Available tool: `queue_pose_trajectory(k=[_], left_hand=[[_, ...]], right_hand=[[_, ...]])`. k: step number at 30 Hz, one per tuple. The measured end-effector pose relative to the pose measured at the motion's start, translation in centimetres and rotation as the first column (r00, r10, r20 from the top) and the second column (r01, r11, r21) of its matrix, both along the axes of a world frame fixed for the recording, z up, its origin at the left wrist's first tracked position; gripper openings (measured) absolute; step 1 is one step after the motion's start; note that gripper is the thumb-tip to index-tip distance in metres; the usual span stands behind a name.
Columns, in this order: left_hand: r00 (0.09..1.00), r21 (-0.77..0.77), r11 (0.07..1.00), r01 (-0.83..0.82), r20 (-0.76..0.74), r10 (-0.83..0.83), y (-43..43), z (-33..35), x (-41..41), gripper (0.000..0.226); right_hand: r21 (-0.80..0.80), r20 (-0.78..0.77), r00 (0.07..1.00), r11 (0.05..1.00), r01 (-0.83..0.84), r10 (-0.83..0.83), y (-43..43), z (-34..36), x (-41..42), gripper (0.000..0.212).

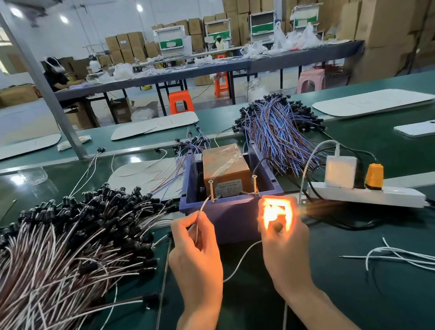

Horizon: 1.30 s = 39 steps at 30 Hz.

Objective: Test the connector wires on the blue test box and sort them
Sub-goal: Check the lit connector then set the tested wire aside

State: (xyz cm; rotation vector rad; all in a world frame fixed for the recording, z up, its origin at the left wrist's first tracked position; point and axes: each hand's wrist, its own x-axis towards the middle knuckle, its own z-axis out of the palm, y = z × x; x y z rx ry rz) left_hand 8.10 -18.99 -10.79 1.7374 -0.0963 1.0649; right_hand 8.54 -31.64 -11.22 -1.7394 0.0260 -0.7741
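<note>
Both forearms reach up over the green table; the left hand pinches a thin wire whose tip touches a screw on the blue box; the right hand curls round a glowing lamp just beside the box front.

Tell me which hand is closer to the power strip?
Right. The right hand, holding a glowing light, sits just left of the power strip; the left hand, pinching a wire, is farther left.
</note>
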Motion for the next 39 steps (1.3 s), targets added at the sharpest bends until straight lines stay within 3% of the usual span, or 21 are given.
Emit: queue_pose_trajectory(k=[2,5,9,18,27,29,34,36,39], left_hand=[[1.000,-0.002,1.000,-0.006,-0.010,0.006,0.1,0.0,0.0,0.005],[1.000,-0.055,0.998,0.009,-0.029,-0.011,0.2,-0.1,0.1,0.007],[0.999,-0.123,0.992,-0.026,-0.035,0.022,0.5,0.1,0.2,0.009],[0.989,-0.278,0.956,-0.090,-0.138,0.053,0.8,0.8,-0.5,0.018],[0.969,-0.237,0.965,-0.113,-0.243,0.054,1.3,0.2,-2.1,0.008],[0.956,-0.208,0.971,-0.119,-0.289,0.055,1.4,-0.1,-2.2,0.007],[0.922,-0.003,0.982,-0.191,-0.345,0.178,1.6,-0.1,-3.6,0.039],[0.945,0.138,0.972,-0.189,-0.245,0.218,1.3,0.4,-4.7,0.040],[0.996,0.400,0.913,-0.083,0.066,0.061,0.1,1.0,-6.6,0.040]], right_hand=[[0.026,0.079,0.996,0.999,-0.037,0.035,0.2,0.6,-0.4,0.002],[0.061,0.149,0.987,0.996,-0.068,0.058,0.3,1.4,-0.7,0.012],[0.046,0.171,0.982,0.995,-0.085,0.075,-0.1,1.2,-1.3,0.003],[-0.015,0.121,0.990,0.997,-0.077,0.078,-1.0,0.5,-3.5,0.004],[0.053,0.033,0.999,0.998,-0.026,0.025,-2.1,0.4,-6.1,0.009],[0.090,-0.027,0.999,0.995,-0.039,0.041,-2.4,0.3,-6.8,0.015],[0.147,-0.104,0.993,0.988,-0.035,0.051,-3.0,0.7,-8.7,0.028],[0.173,-0.114,0.993,0.985,-0.020,0.040,-3.3,0.8,-9.4,0.029],[0.243,-0.111,0.993,0.970,-0.021,0.049,-3.7,1.0,-10.0,0.038]])
